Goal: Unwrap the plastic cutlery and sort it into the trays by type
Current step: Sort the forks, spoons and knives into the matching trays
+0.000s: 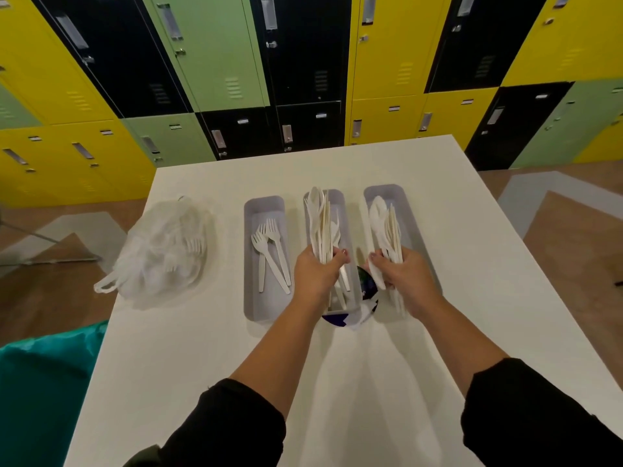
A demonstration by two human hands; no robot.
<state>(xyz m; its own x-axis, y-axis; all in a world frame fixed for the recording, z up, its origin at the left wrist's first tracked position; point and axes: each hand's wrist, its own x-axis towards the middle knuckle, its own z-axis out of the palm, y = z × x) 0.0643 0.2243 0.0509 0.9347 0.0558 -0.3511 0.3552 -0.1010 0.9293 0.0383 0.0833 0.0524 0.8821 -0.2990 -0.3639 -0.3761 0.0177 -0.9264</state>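
Three grey trays stand side by side on the white table. The left tray [250,230] holds three white plastic forks [269,251]. Over the middle tray [341,197], my left hand [315,276] grips a bundle of white cutlery [319,224] with a spoon on top. Over the right tray [409,230], my right hand [403,276] grips a second bundle of white cutlery [387,227], and a bit of white wrapper sticks out under its fingers. More cutlery lies in the middle tray beneath my hand.
A clear plastic bag of wrapped cutlery [161,251] lies at the table's left. A dark blue and white wrapper [365,288] sits between the middle and right trays. A teal bag [43,382] is off the table's left edge. Lockers line the back wall.
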